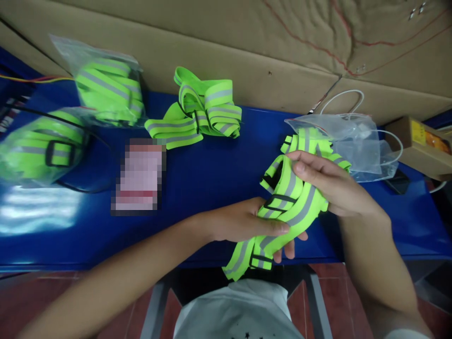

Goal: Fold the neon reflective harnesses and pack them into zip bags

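Note:
Both my hands grip a bunched neon-green reflective strap (300,207) with grey stripes and black buckles, above the front edge of the blue table. My left hand (257,223) wraps the lower part, thumb on top and fingertips showing beneath. Higher up, my right hand (321,179) pinches the folded layers with its thumb in front. One end of the strap hangs below my left hand. Just behind my right hand, more green strap (309,136) lies by a clear plastic bag (367,150); I cannot tell whether it joins the held piece.
Another loose green strap (212,106) lies at the back of the blue table (212,174). Two bagged straps, one upright bag (109,89) and one lying bag (42,146), are at left. A blurred-out flat object (139,176) sits nearby. A cardboard box (418,146) stands at right.

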`<state>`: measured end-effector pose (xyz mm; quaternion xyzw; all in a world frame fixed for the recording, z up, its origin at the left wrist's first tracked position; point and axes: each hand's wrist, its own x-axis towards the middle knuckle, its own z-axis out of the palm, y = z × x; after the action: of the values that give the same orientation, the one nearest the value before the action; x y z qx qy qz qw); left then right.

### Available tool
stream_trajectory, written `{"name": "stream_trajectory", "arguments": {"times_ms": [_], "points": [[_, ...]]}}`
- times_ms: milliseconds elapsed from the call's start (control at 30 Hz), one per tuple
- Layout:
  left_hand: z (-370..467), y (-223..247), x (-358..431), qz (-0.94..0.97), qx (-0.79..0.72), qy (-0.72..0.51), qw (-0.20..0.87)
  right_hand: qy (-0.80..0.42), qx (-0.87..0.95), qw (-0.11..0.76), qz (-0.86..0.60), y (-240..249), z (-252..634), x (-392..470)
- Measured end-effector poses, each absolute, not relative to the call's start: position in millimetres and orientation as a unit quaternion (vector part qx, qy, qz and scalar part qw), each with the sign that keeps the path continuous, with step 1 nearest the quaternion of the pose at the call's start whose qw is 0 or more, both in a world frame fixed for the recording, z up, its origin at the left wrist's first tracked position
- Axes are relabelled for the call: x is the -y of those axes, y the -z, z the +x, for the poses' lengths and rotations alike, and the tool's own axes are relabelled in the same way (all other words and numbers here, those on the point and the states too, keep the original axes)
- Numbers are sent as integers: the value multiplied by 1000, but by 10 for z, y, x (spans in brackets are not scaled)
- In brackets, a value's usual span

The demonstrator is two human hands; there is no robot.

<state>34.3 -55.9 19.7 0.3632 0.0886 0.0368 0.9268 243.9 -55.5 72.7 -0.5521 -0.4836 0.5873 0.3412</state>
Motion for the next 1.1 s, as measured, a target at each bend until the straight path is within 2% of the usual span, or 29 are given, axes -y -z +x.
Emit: {"name": "stream_trajectory", "arguments": {"times_ms": [67,167,333,567,733,833,1033,1100], "points": [[300,-269,532,441,-101,-49,891,-648,423,326,-543,-700,2391,564],[256,-379,511,516,-98,-49,849,-666,429,294,-535,-631,2277,585],[259,-398,503,554,-108,-72,822,-563,554,298,-536,-593,2255,575],[276,-272,475,525,-137,-89,835,-494,705,201,-467,-698,2300,661],[325,-200,509,358,-134,-104,918,-425,709,267,-496,-618,2229,670],[347,-182,548,255,-85,-64,961,-405,660,322,-544,-639,2295,630],[300,-240,497,345,-109,-21,932,-545,524,343,-558,-692,2379,589],[281,-273,460,376,-110,-25,920,-558,499,349,-564,-683,2369,591]]}}
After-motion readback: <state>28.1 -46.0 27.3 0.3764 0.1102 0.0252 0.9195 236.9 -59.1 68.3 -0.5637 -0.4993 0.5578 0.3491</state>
